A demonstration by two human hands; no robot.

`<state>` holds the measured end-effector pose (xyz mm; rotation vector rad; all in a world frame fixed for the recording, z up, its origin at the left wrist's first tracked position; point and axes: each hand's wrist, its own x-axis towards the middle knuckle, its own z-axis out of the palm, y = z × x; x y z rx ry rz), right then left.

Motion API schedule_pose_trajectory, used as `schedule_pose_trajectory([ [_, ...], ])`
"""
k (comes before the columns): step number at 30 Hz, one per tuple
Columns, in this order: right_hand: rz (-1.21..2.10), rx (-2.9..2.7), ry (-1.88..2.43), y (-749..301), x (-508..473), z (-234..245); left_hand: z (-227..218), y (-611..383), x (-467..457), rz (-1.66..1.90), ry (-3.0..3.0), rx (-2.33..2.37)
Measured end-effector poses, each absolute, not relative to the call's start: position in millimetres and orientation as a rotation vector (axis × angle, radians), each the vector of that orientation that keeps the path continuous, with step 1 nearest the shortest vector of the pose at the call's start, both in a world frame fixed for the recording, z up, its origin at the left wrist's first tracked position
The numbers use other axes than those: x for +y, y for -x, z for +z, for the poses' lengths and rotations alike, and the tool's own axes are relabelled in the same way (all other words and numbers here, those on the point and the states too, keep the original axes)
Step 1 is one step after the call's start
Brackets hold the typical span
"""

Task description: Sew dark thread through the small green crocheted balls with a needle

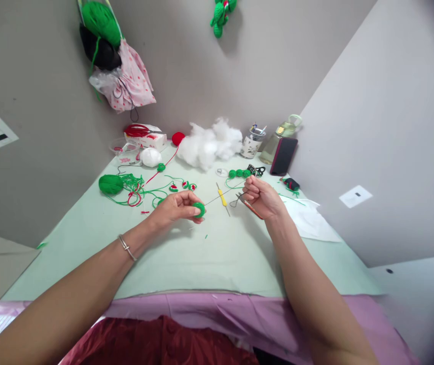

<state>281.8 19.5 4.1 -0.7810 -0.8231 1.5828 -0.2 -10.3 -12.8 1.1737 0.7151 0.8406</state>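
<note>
My left hand (181,207) is closed around a small green crocheted ball (199,210), held a little above the table. A thin dark thread (219,196) runs taut from the ball to my right hand (260,196). The fingers of that hand are pinched on the thread, and a slim light tip, perhaps a needle, pokes out above them. Between the hands lies a crochet hook with a yellow grip (222,197). Below my right hand, partly covered by it, rests an orange-handled tool (254,209) that looks like small scissors.
Green yarn (111,184) and small red-and-green crocheted pieces (173,187) lie at the left. White stuffing (209,144) is heaped at the back, near a pen cup (252,143), a bottle (278,144) and a phone (284,156). White paper (314,220) lies at the right.
</note>
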Motion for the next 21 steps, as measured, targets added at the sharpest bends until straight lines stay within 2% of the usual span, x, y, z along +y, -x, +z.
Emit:
schedule_pose_trajectory([
  [11,1.574,-0.768,0.792,-287.9,21.1,7.3,-13.3,0.4,-9.8,0.818,-1.164,0.641],
  [21,1.592,-0.848,0.794,-283.1,19.4,4.3,-17.4,-1.5,-8.3,0.974,-1.184,0.68],
])
